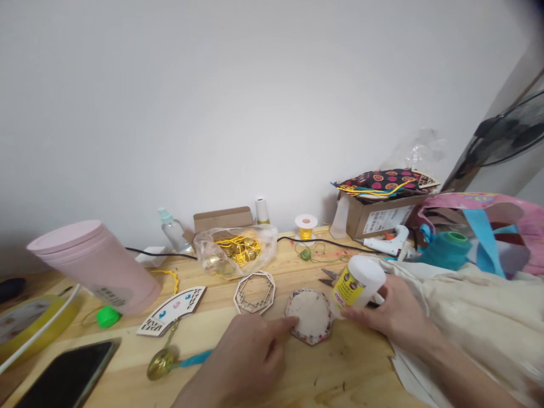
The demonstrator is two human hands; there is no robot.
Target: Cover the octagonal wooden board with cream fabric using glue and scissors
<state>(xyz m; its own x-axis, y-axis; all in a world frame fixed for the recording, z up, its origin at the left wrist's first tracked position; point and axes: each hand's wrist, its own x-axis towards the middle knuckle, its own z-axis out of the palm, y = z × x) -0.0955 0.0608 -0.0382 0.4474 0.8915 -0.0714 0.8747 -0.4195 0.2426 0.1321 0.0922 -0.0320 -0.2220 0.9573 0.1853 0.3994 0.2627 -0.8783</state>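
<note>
In my right hand (pixel 395 311) is a white glue bottle (pixel 351 288) with a yellow label. It is tilted with its broad white end up, and its lower end is near the right edge of an octagonal wooden piece (pixel 309 317). That piece lies flat, pale in the middle with a speckled, coloured border. My left hand (pixel 250 351) rests to its left, index finger stretched out and touching its left edge, the other fingers curled. Just behind lies an octagonal lattice frame (pixel 255 293). Scissors (pixel 328 277) lie partly hidden behind the bottle.
On the left are a pink tumbler (pixel 97 266), a phone (pixel 68 374), a fan-shaped wooden piece (pixel 172 311) and a golden bell (pixel 160 364). Farther back are a bag of bells (pixel 238 249), a yellow thread spool (pixel 306 228), a glue gun (pixel 389 242) and a cardboard box (pixel 378 218). Cloth (pixel 476 317) covers the right.
</note>
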